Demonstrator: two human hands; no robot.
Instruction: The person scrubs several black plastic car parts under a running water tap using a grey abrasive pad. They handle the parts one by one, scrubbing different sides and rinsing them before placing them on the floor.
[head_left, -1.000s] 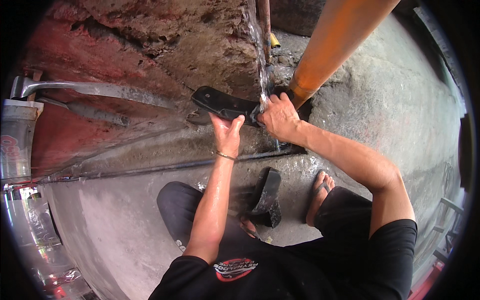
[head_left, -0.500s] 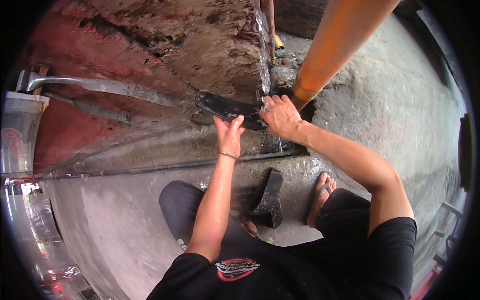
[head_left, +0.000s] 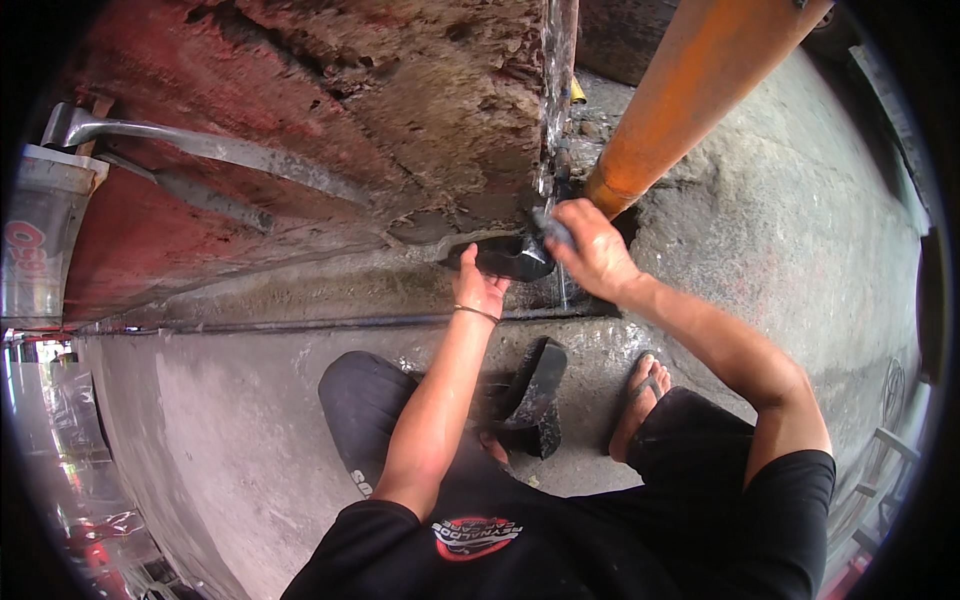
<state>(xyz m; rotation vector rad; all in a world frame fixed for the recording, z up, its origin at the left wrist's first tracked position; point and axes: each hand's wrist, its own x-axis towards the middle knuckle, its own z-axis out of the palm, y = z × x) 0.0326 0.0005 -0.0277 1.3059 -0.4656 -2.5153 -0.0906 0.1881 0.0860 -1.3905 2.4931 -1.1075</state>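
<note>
Left hand (head_left: 482, 290) is clamped on a black curved part (head_left: 510, 263), thumb on the near face, fingers wrapped underneath. Right hand (head_left: 597, 250) is closed around a wet grey pad (head_left: 556, 230), cloth or sponge, I can't tell which. The two hands are near each other but apart. From my end I read the pad as right at the part's right end; can't confirm contact.

Part is held tilted in front of the rough ledge (head_left: 440, 110), near its right-hand corner. A water stream (head_left: 552, 100) runs down that corner and reaches the area by the right hand. Thin rusty pipe (head_left: 569, 60) stands just beside the stream. Thick orange pipe (head_left: 690, 95) slants up to the right, its lower end just behind the right hand.

Second black part (head_left: 537, 395) is on the concrete floor (head_left: 240, 430), between the left foot (head_left: 493, 446) and the right foot (head_left: 638, 402). Right foot wears a flip-flop; left is mostly hidden from me.

Over on my left, a curved metal bar (head_left: 240, 153) lies across the red-stained side of the ledge, next to a grey bucket (head_left: 45, 235). Both are well apart from the hands.
</note>
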